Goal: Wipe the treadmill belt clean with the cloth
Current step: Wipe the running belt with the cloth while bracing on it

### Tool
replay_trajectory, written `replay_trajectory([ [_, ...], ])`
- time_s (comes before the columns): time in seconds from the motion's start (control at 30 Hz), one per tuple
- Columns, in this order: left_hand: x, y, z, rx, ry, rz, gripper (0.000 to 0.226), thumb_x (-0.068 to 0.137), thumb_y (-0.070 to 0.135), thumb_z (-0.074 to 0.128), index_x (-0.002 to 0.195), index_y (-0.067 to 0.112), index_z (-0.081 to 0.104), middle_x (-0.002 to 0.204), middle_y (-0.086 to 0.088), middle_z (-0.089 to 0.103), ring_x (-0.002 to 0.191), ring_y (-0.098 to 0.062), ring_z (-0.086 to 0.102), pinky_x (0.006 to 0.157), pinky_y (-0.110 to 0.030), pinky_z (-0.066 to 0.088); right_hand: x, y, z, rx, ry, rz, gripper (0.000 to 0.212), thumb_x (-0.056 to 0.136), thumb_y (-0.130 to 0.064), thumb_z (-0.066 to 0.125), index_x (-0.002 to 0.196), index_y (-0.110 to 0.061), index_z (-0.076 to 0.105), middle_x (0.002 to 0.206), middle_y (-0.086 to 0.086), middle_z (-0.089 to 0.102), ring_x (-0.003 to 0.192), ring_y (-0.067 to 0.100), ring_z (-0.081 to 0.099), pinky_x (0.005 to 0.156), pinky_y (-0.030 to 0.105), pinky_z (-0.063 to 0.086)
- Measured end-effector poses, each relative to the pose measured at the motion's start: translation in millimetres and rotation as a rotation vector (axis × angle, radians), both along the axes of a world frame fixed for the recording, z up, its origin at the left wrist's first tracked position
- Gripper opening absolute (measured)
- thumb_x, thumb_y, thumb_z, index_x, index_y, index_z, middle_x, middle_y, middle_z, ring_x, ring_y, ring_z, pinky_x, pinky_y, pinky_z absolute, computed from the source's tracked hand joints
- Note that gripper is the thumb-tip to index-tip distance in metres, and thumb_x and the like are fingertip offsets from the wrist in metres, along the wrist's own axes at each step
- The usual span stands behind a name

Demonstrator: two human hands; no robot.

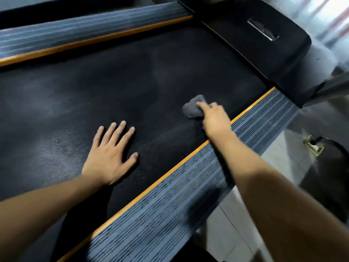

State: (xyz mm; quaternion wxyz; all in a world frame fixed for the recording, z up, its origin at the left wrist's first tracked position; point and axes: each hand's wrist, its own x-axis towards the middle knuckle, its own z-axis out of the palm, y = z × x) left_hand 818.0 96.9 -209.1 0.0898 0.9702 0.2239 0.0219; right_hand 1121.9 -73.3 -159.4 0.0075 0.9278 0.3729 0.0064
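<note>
Head view: we rest our left hand (111,156) flat on the treadmill belt (85,95), palm down, fingers spread, forearm angled in from the lower left. Our right hand (215,118) reaches forward with the arm extended and presses the bunched grey cloth (192,108) onto the belt, near the orange-edged side rail (188,186), index finger extended over it.

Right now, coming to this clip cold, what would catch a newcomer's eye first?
Most striking is the wide black treadmill belt filling the view, edged by orange strips and ribbed grey side rails. The right hand presses a crumpled grey cloth onto the belt near the right rail. The left hand lies flat, fingers spread, at centre.
</note>
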Motion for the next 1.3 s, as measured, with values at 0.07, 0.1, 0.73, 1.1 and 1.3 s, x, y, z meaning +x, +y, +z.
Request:
replay_trajectory([
  [0.07,0.8,1.2,-2.3,0.015,-0.02,0.02,0.079,0.093,0.067,0.028,0.162,0.027,0.026,0.17,-0.005,0.021,0.158,-0.027,0.014,0.128,-0.052,0.008,33.1,-5.4,8.9,-0.081,-0.011,-0.115,0.057,0.087,-0.003,0.06,0.136,-0.024,0.039,0.119,0.016,0.047,0.11,0.039,0.051,0.083,0.047,0.049],
  [0.1,1.5,1.2,-1.7,0.02,-0.021,0.022,0.079,0.093,0.067,0.028,0.161,0.027,0.026,0.17,-0.005,0.022,0.158,-0.027,0.014,0.128,-0.052,0.009,43.4,-3.2,11.3,-0.081,-0.004,-0.163,0.054,0.089,-0.002,0.057,0.134,-0.022,0.037,0.12,0.017,0.046,0.111,0.04,0.049,0.084,0.048,0.049],
  [0.73,1.7,-1.7,2.8,0.005,-0.004,0.039,0.08,0.093,0.067,0.03,0.162,0.028,0.021,0.172,-0.004,0.013,0.159,-0.024,0.006,0.128,-0.05,0.004,-114.6,21.1,14.2,-0.04,0.102,0.17,0.055,0.076,-0.024,0.073,0.123,-0.023,0.044,0.115,0.01,0.046,0.107,0.034,0.049,0.073,0.042,0.048],
  [1.1,-2.9,-1.9,13.1,-0.099,-0.063,0.05,0.077,0.094,0.053,0.032,0.158,0.011,0.032,0.169,-0.01,0.024,0.157,-0.028,0.017,0.128,-0.049,0.008,-137.6,21.6,4.2,0.077,0.086,0.018,0.059,0.074,-0.029,0.068,0.128,-0.014,0.048,0.111,0.02,0.049,0.093,0.042,0.052,0.073,0.045,0.048],
  [1.3,-58.9,46.3,11.0,-0.067,-0.103,0.146,0.063,0.093,0.043,0.041,0.149,0.017,0.047,0.162,-0.01,0.037,0.15,-0.031,0.034,0.126,-0.046,0.018,-199.1,27.1,-3.3,0.125,0.128,0.171,0.058,0.084,-0.022,0.066,0.138,-0.021,0.043,0.108,0.007,0.045,0.096,0.028,0.046,0.072,0.043,0.052],
])
